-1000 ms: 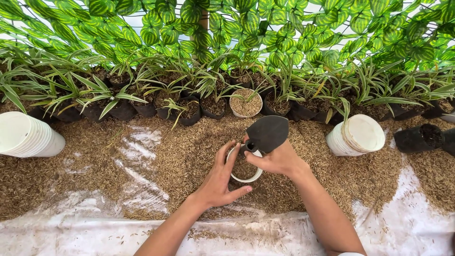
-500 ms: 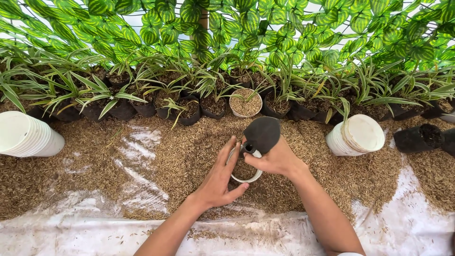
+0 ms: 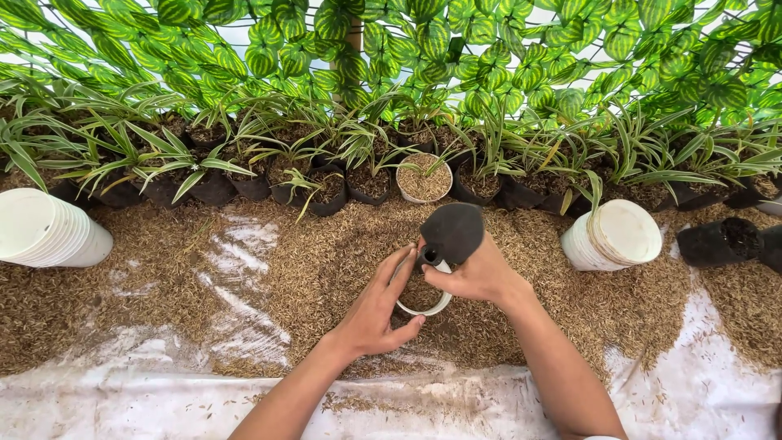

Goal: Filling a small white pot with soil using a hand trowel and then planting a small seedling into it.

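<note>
Left hand [image 3: 376, 314] cups the small white pot [image 3: 423, 295] at the middle of the husk-covered sheet [image 3: 244, 285], fingers wrapped around its rim. Right hand [image 3: 476, 275] grips the black trowel [image 3: 452, 231], whose blade has tipped more upright, emptied over the half-filled pot.

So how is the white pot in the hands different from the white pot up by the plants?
The white pot in the hands holds only husk filling, while the white pot by the plants already has a green plant in it. The left hand steadies the first; nothing touches the second. Both are round and white.
</note>
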